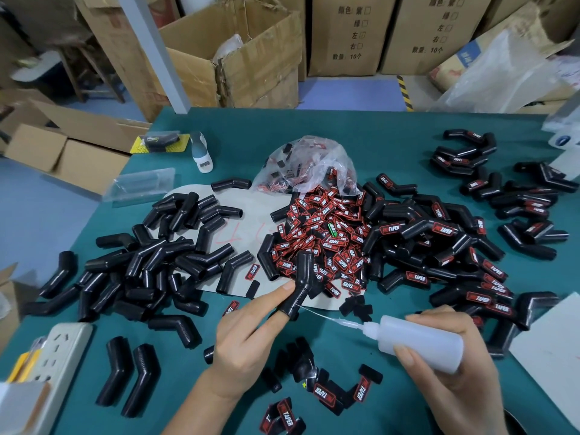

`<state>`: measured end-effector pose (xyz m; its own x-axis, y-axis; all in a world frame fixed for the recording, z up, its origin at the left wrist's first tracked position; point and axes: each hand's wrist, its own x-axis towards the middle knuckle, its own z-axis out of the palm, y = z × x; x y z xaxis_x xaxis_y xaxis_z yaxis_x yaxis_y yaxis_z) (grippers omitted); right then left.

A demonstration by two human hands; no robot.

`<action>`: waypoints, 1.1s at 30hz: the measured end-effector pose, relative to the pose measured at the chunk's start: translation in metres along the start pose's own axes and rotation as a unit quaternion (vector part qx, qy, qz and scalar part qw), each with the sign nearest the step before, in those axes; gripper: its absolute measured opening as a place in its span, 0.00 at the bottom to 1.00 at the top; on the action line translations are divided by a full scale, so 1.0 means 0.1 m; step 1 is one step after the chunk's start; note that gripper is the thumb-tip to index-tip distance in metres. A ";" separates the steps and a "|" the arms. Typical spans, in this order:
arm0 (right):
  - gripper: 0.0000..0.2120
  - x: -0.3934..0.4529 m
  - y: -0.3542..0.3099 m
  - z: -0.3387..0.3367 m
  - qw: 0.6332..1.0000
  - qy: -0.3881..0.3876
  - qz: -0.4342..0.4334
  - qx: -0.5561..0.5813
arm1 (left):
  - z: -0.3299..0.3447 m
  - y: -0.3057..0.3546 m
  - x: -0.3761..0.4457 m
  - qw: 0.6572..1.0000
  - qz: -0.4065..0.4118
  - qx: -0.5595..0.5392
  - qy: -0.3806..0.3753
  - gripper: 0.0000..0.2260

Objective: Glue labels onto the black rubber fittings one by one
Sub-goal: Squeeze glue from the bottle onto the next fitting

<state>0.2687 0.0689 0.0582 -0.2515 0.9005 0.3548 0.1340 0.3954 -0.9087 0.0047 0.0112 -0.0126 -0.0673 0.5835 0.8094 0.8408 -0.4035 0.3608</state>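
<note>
Fittings crowd the green table (pixel 392 133): an unlabelled pile (pixel 150 262) on the left, a labelled pile (pixel 439 246) on the right, loose labels (pixel 320 233) heaped between them below a torn plastic bag (pixel 307 164). Open mat shows only along the far edge and in a small patch between the two hands. The left hand (pixel 248 337) wears one fitting (pixel 301 284) slipped over a finger, with another finger laid straight alongside it. The right hand (pixel 452 356) grips a white glue bottle (pixel 420 343), its thin nozzle reaching the fitting's lower end. A few labels (pixel 326 394) lie face up near the front edge. A power strip (pixel 56 356) sits at the left corner. Cardboard boxes (pixel 345 36) stand on the blue floor beyond the table.
</note>
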 end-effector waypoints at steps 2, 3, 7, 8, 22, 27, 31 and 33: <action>0.15 0.01 0.01 -0.01 1.000 0.002 0.002 -0.006 | 0.00 0.01 0.01 1.000 0.001 0.004 0.001 0.07; 0.15 0.01 0.01 -0.01 1.000 0.004 0.004 -0.005 | 0.00 0.01 0.01 1.000 0.003 0.005 0.001 0.07; 0.15 0.00 0.00 -0.01 1.000 -0.005 0.006 0.000 | 0.01 0.00 0.00 1.000 0.001 0.010 -0.007 0.07; 0.15 -0.01 0.00 0.00 1.000 -0.008 0.006 0.001 | 0.01 0.00 0.00 1.000 0.001 0.012 -0.007 0.07; 0.15 0.00 0.01 -0.02 1.000 -0.015 0.011 -0.003 | 0.01 0.01 -0.01 1.000 0.004 0.008 0.000 0.07; 0.18 -0.02 0.02 -0.02 1.000 -0.009 0.011 -0.004 | 0.01 0.03 0.03 1.000 0.009 0.001 0.005 0.07; 0.15 0.00 0.00 -0.02 1.000 -0.011 0.008 0.002 | 0.00 0.05 0.07 1.000 0.015 -0.014 0.004 0.07; 0.15 0.00 0.00 -0.02 1.000 -0.009 0.012 0.001 | -0.01 0.06 0.08 1.000 0.017 -0.025 0.002 0.07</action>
<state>0.2706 0.0692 0.0588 -0.2650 0.9063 0.3292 0.1375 0.3734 -0.9174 0.0086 0.0132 -0.0039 -0.0423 0.5657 0.8235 0.8147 -0.4576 0.3562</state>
